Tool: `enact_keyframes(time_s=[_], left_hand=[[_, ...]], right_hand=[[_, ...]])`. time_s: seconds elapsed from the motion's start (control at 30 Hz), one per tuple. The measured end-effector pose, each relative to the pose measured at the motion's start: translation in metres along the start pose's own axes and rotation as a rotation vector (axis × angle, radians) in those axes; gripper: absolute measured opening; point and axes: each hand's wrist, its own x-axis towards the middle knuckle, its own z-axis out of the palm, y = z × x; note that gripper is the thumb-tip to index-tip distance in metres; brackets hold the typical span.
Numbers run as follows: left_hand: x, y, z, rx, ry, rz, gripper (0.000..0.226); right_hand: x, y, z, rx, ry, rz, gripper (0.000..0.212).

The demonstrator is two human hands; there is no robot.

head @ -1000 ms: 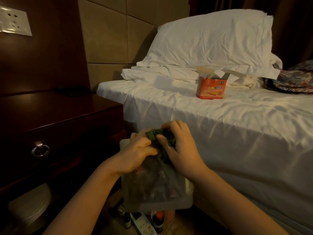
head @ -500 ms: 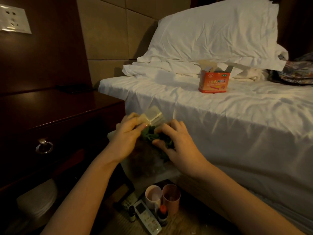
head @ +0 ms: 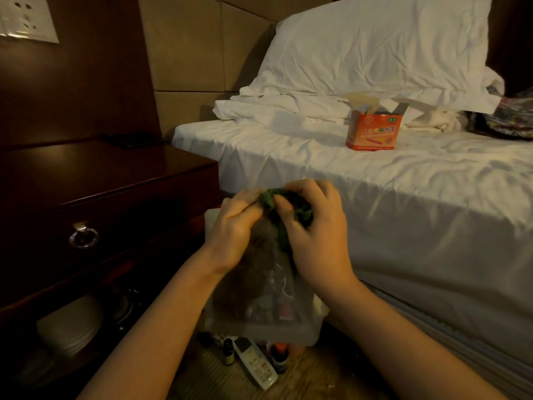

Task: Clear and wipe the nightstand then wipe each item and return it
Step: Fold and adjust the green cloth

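green cloth [head: 284,210]: crumpled dark green, bunched between both hands at the top of a clear plastic bag, held in front of the bed's edge.
left hand [head: 236,229]: fingers curled, pinching the upper left side of the bag beside the cloth; knuckles face the camera.
right hand [head: 315,232]: fingers and thumb curled round the cloth, pressing it against the bag's top; touching the left hand's fingertips.
clear plastic bag [head: 265,301]: hangs down from both hands, cloudy, with small items inside too blurred to name; its bottom edge sits just above things on the floor.
floor items: directly under the hands, a white remote control [head: 255,362] lies at an angle, with a small dark bottle [head: 228,351] to its left and another bottle [head: 279,360] with an orange top to its right.
nightstand [head: 95,180]: dark glossy wood, to the left of the left hand, its top bare except for a flat dark object [head: 129,139] at the back; a drawer with a metal ring pull [head: 83,236] faces the camera.
lower shelf: below the drawer, left of the left forearm, a pale rounded object [head: 72,324], unclear what.
bed [head: 432,226]: white sheet, right of and beyond the right hand.
orange box [head: 373,132]: open-topped, standing on the bed beyond the right hand, in front of the white pillow [head: 375,44].
wall socket [head: 27,18]: far upper left, above the nightstand.
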Motion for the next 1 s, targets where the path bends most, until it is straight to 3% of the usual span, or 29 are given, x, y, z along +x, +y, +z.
enact_keyframes(time_s=[0.07,0.17,0.33,0.47,0.6,0.8,0.87,1.0], left_hand=[[-0.001,0.004,-0.001,-0.029,-0.007,0.019,0.029],[0.0,0.005,-0.004,0.147,-0.043,0.129,0.03],[-0.002,-0.003,0.001,0.271,0.156,0.123,0.033],[0.005,-0.005,-0.011,0.109,0.334,0.058,0.039],[0.008,-0.007,-0.018,-0.007,0.357,0.041,0.031],[0.01,-0.006,-0.02,-0.234,0.419,-0.032,0.024],[0.01,-0.007,-0.017,-0.281,0.362,-0.054,0.029],[0.008,-0.01,-0.007,-0.191,0.118,-0.055,0.031]], right_hand=[[0.004,-0.003,0.001,0.027,0.044,0.062,0.01],[0.011,-0.002,0.0,0.075,0.033,0.162,0.008],[0.003,0.005,0.001,0.028,-0.063,0.049,0.009],[-0.008,0.005,0.0,-0.022,-0.143,-0.041,0.013],[-0.012,0.008,-0.009,-0.003,-0.252,-0.014,0.012],[-0.01,0.013,-0.028,0.268,-0.482,0.125,0.015],[-0.01,0.013,-0.033,0.331,-0.492,0.151,0.015],[-0.013,0.014,-0.031,0.091,-0.347,0.011,0.009]])
